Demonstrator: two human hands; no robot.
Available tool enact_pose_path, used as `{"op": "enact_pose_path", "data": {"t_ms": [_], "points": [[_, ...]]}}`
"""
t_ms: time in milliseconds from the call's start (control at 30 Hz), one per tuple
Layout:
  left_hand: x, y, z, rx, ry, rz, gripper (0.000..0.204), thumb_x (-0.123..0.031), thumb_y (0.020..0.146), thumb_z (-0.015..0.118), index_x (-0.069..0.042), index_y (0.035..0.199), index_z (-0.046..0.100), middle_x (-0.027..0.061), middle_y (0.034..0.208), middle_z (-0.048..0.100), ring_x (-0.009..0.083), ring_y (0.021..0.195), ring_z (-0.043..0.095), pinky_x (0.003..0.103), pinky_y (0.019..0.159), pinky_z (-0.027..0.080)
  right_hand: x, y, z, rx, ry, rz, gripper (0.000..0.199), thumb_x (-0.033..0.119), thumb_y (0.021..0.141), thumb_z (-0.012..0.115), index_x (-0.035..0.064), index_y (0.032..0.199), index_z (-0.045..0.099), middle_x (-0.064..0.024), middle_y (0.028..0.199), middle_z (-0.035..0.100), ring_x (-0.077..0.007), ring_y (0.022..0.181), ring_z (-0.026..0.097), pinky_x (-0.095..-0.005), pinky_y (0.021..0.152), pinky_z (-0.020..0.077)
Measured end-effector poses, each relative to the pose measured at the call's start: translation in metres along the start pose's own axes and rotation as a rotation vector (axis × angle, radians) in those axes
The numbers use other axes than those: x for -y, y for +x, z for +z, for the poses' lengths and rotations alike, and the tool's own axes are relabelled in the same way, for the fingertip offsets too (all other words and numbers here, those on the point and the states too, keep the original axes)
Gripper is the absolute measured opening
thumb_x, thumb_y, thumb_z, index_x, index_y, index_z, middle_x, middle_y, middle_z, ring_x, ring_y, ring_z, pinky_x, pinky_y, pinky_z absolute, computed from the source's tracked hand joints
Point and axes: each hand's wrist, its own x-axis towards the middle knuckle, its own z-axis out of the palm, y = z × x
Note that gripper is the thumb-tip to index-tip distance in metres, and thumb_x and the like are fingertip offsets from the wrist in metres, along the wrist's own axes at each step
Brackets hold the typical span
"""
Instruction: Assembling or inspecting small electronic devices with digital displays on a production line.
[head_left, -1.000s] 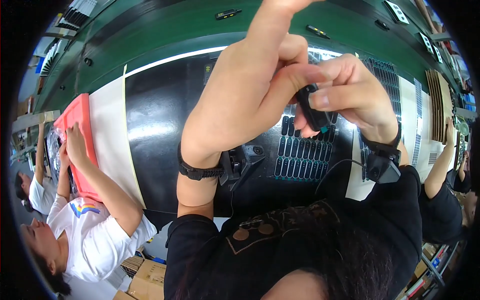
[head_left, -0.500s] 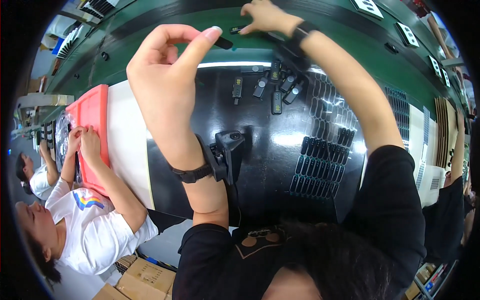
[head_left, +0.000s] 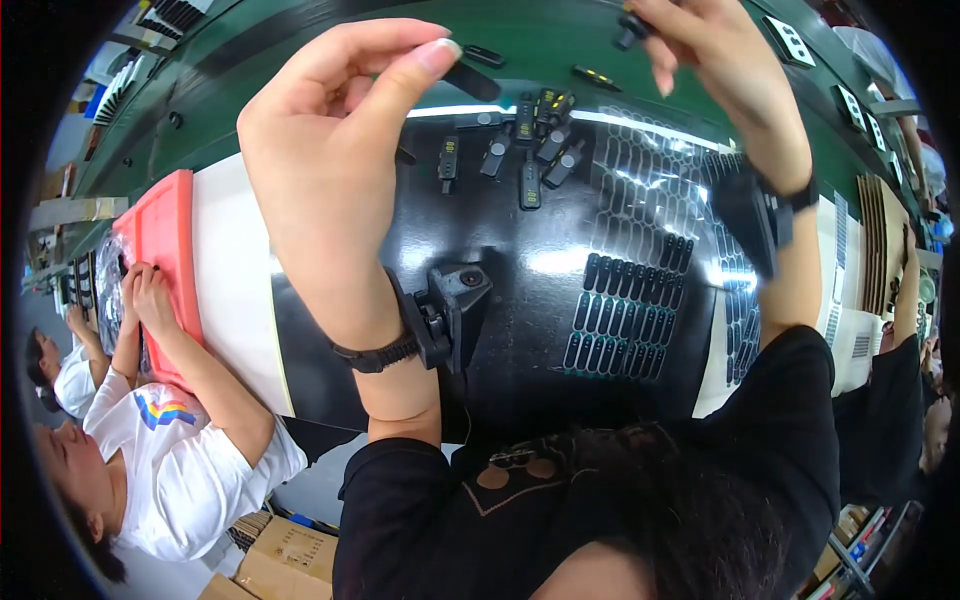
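Between the thumb and forefinger of my left hand (head_left: 330, 150) is a thin black oblong strip (head_left: 472, 82) with rounded ends. My right hand (head_left: 705, 45), raised at the upper right, pinches a small black device (head_left: 631, 31) in its fingertips. Below and between my hands, several small black devices (head_left: 529, 180) with yellow markings or round grey buttons lie loosely grouped on the black mat (head_left: 470, 330). One similar device (head_left: 449, 163) lies apart, nearest my left wrist. Two more black pieces (head_left: 596, 78) rest on the green surface beyond.
A sheet of black oblong stickers (head_left: 625, 315), partly peeled off, lies right of centre on the mat. At left, a person in white works beside a red tray (head_left: 180, 270). White slotted pieces (head_left: 790, 42) sit on the green surface (head_left: 240, 105) at right. Cardboard boxes (head_left: 290, 555) stand lower left.
My right hand has come back from the far green surface, moving right, and now has a small black device in its fingers. My left hand keeps its strip. The whole view has shifted slightly.
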Motion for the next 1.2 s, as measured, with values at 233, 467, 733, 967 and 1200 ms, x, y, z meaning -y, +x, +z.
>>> {"op": "enact_pose_path", "data": {"t_ms": [233,467,733,967,1200], "points": [[-0.021,-0.022,0.034,0.086,-0.178,-0.117,0.011,0.004,0.07,0.059,0.003,0.08,0.056,0.0067,0.074,0.058,0.0095,0.067,0.054,0.018,0.066,0.041,-0.006,-0.066,0.02,-0.221,0.15,0.126,0.033,0.013,0.072,0.062,-0.0034,0.099,0.051,-0.0113,0.088,0.056,-0.0207,0.085,0.056,-0.0274,0.069,0.0499],[-0.028,-0.034,0.053,0.144,-0.53,-0.129,0.011,0.007,0.068,0.059,0.0,0.071,0.051,0.0072,0.07,0.056,0.0115,0.065,0.053,0.019,0.063,0.041,0.004,-0.08,0.042,-0.321,-0.313,-0.347,0.035,-0.012,0.065,0.06,-0.0098,0.098,0.047,-0.0159,0.088,0.057,-0.0212,0.076,0.059,-0.0275,0.065,0.052],[-0.02,-0.033,0.057,0.135,-0.462,0.003,0.016,0.011,0.065,0.06,0.0,0.069,0.05,0.0066,0.068,0.055,0.011,0.063,0.051,0.019,0.061,0.039,0.021,-0.085,0.06,-0.497,-0.304,-0.152,0.036,-0.011,0.062,0.064,-0.0104,0.094,0.049,-0.016,0.089,0.056,-0.0211,0.076,0.059,-0.0282,0.065,0.0517],[-0.016,-0.031,0.058,0.141,-0.383,0.071,0.017,0.012,0.064,0.061,0.0,0.07,0.05,0.0067,0.067,0.054,0.0104,0.062,0.05,0.018,0.06,0.038,0.022,-0.084,0.056,-0.423,-0.491,-0.239,0.037,-0.011,0.061,0.064,-0.0099,0.095,0.049,-0.0159,0.091,0.056,-0.0202,0.078,0.058,-0.0273,0.068,0.0507],[-0.019,-0.032,0.06,0.138,-0.215,0.177,0.017,0.011,0.065,0.061,0.0,0.07,0.05,0.0057,0.066,0.054,0.009,0.061,0.05,0.017,0.058,0.038,0.014,-0.086,0.051,-0.388,-0.58,-0.394,0.037,-0.011,0.062,0.064,-0.0098,0.096,0.049,-0.0161,0.091,0.056,-0.0198,0.078,0.058,-0.0268,0.069,0.05]]}}
